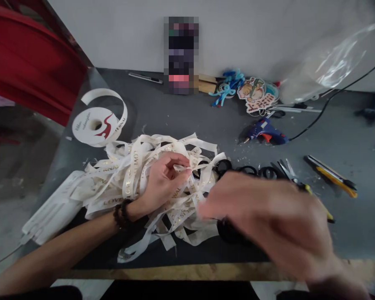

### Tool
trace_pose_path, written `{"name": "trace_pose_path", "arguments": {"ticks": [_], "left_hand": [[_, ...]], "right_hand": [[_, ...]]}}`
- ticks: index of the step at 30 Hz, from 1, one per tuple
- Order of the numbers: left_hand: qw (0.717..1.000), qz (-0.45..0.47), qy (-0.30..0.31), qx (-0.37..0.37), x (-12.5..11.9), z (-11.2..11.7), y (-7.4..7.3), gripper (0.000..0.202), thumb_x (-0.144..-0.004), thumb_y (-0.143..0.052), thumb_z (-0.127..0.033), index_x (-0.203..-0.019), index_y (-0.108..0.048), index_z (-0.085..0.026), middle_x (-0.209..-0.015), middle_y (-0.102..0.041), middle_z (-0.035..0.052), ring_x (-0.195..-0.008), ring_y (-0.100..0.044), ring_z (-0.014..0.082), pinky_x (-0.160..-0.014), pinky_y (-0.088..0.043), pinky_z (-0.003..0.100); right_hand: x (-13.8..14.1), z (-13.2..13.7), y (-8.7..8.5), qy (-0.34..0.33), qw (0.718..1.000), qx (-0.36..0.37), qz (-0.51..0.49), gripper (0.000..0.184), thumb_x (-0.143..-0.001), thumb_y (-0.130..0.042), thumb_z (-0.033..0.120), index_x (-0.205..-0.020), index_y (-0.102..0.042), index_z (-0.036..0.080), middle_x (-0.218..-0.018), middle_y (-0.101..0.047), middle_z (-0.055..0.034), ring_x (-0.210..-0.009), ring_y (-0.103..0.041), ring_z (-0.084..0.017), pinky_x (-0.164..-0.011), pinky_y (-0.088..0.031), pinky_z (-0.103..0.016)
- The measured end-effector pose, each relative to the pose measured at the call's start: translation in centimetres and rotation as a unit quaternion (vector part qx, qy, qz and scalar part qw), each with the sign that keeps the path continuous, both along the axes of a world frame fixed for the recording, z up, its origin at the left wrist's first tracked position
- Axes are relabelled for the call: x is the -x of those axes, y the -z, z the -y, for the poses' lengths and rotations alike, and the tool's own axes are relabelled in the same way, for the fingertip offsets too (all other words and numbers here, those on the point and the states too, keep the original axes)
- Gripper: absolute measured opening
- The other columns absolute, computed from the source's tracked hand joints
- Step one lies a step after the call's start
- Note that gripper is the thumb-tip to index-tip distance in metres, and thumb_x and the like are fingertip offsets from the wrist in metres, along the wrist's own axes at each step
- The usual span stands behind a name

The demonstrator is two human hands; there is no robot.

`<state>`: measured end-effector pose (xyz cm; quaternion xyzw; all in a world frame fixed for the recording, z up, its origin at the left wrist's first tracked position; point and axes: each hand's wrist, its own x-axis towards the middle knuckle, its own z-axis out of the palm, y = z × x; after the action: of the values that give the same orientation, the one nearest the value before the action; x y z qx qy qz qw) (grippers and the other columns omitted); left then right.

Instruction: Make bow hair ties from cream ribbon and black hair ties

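My view is soft and evenly lit; my right hand (pixel 268 221) is blurry, and the edges bend.

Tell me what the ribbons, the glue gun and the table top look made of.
Ribbons: woven satin-like fabric, probably; cream with a soft sheen, gold lettering, limp curls. Glue gun: moulded plastic, blue with an orange trigger, slightly glossy. Table top: matt dark grey sheet, perhaps rubber or laminate, over a wood front edge.

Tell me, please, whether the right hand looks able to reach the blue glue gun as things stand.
Probably yes: the right hand hovers just in front of the glue gun, with only low black rings between them.
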<state>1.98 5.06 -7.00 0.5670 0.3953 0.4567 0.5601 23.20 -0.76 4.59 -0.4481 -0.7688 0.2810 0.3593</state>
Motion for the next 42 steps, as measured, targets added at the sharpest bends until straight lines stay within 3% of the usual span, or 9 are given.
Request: {"name": "trace_pose_path", "arguments": {"ticks": [3, 6, 9, 11, 15, 22, 26, 32, 42], "left_hand": [[1.0, 0.026, 0.002, 0.011, -0.1, -0.1, -0.2, 0.021, -0.088, -0.084, -0.021, -0.105, -0.07, -0.02, -0.102, -0.072, 0.0042, -0.09, -0.07, 0.0139, -0.074, -0.057, 0.024], [0.999, 0.022, 0.001, 0.048, -0.1, -0.2, -0.3, 0.027, -0.087, -0.086, -0.025, -0.107, -0.068, -0.02, -0.101, -0.072, 0.0046, -0.088, -0.07, 0.0136, -0.07, -0.057, 0.024], [0.998, 0.0, 0.016, 0.063, 0.0, -0.2, -0.3, 0.028, -0.089, -0.085, -0.029, -0.109, -0.069, -0.02, -0.098, -0.071, 0.0043, -0.085, -0.068, 0.0126, -0.065, -0.053, 0.022], [0.997, -0.017, 0.03, 0.063, 0.1, -0.1, -0.2, 0.026, -0.09, -0.084, -0.03, -0.109, -0.07, -0.02, -0.097, -0.071, 0.0044, -0.084, -0.067, 0.0125, -0.065, -0.053, 0.022], [0.997, -0.023, 0.023, 0.069, 0.1, -0.1, -0.4, 0.026, -0.089, -0.085, -0.031, -0.108, -0.07, -0.02, -0.099, -0.073, 0.005, -0.083, -0.067, 0.0129, -0.064, -0.053, 0.024], [0.993, -0.021, 0.022, 0.113, -0.1, 0.0, -0.7, 0.031, -0.088, -0.087, -0.033, -0.109, -0.068, -0.021, -0.108, -0.075, 0.0073, -0.095, -0.075, 0.017, -0.063, -0.056, 0.022], [0.993, -0.007, 0.028, 0.112, -0.1, 0.1, -1.0, 0.027, -0.091, -0.082, -0.03, -0.112, -0.067, -0.02, -0.106, -0.074, 0.007, -0.094, -0.075, 0.0169, -0.067, -0.058, 0.024], [0.995, 0.029, 0.004, 0.101, -0.2, 0.0, -1.1, 0.019, -0.092, -0.078, -0.021, -0.108, -0.069, -0.018, -0.106, -0.073, 0.0063, -0.094, -0.073, 0.015, -0.084, -0.062, 0.029], [0.994, 0.028, 0.016, 0.105, -0.2, 0.1, -0.8, 0.025, -0.09, -0.083, -0.024, -0.11, -0.069, -0.02, -0.104, -0.074, 0.0058, -0.097, -0.072, 0.0149, -0.081, -0.062, 0.024]], "right_hand": [[-2.4, -3.4, -0.4, 0.174, 0.961, -0.031, 0.212, 0.028, -0.102, -0.06, 0.028, -0.123, -0.077, 0.033, -0.11, -0.083, -0.0044, -0.098, -0.078, -0.027, -0.085, -0.059, -0.042], [-6.0, -6.4, 0.7, 0.333, 0.819, 0.042, 0.465, 0.031, -0.098, -0.068, 0.042, -0.12, -0.08, 0.024, -0.095, -0.081, -0.0181, -0.084, -0.076, -0.037, -0.07, -0.047, -0.046], [-10.0, -8.2, 2.0, 0.389, 0.734, 0.126, 0.542, 0.04, -0.097, -0.066, 0.055, -0.116, -0.08, 0.023, -0.099, -0.08, -0.0237, -0.09, -0.074, -0.041, -0.068, -0.036, -0.047], [-12.2, -8.7, 2.8, 0.4, 0.708, 0.162, 0.558, 0.049, -0.098, -0.061, 0.062, -0.122, -0.078, 0.023, -0.106, -0.079, -0.0262, -0.097, -0.073, -0.042, -0.07, -0.032, -0.047], [-14.8, -9.4, 4.0, 0.348, 0.701, 0.254, 0.569, 0.055, -0.096, -0.058, 0.067, -0.117, -0.078, 0.02, -0.111, -0.078, -0.0268, -0.095, -0.07, -0.037, -0.071, -0.032, -0.046], [-16.0, -11.0, 6.4, 0.331, 0.72, 0.225, 0.567, 0.057, -0.098, -0.054, 0.066, -0.13, -0.072, 0.023, -0.129, -0.072, -0.0245, -0.109, -0.066, -0.038, -0.074, -0.034, -0.046], [-16.5, -11.5, 7.2, 0.334, 0.703, 0.247, 0.577, 0.058, -0.097, -0.054, 0.068, -0.128, -0.072, 0.022, -0.123, -0.075, -0.0238, -0.108, -0.068, -0.039, -0.073, -0.035, -0.045], [-15.4, -11.2, 6.0, 0.328, 0.704, 0.241, 0.582, 0.06, -0.094, -0.05, 0.07, -0.123, -0.075, 0.023, -0.121, -0.077, -0.0222, -0.108, -0.071, -0.041, -0.071, -0.038, -0.043], [-12.3, -9.9, 3.1, 0.402, 0.722, 0.204, 0.525, 0.077, -0.087, -0.057, 0.071, -0.125, -0.071, 0.006, -0.112, -0.075, -0.0358, -0.102, -0.07, -0.049, -0.074, -0.038, -0.048]]}}
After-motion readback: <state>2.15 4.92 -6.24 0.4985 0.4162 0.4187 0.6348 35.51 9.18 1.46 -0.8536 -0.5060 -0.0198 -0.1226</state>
